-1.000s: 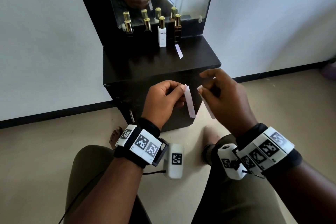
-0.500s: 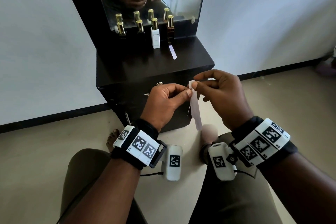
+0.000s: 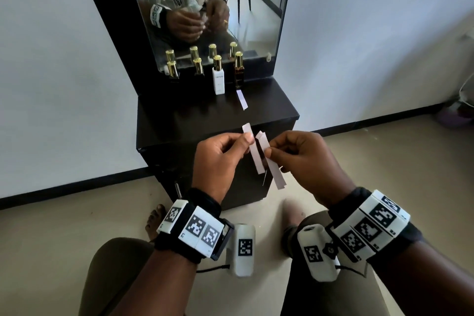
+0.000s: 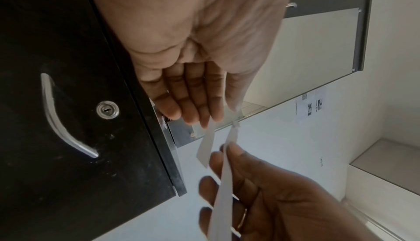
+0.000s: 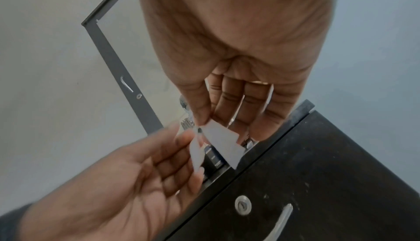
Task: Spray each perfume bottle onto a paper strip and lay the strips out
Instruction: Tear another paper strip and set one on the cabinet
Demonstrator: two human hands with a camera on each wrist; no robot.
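Half a second ago we pinched one bundle together; now the narrow white paper strips [image 3: 256, 155] are split, one pinched in our left hand [image 3: 218, 159], others in our right hand [image 3: 305, 161], held before the dark wooden dresser [image 3: 179, 120], ready for spraying.
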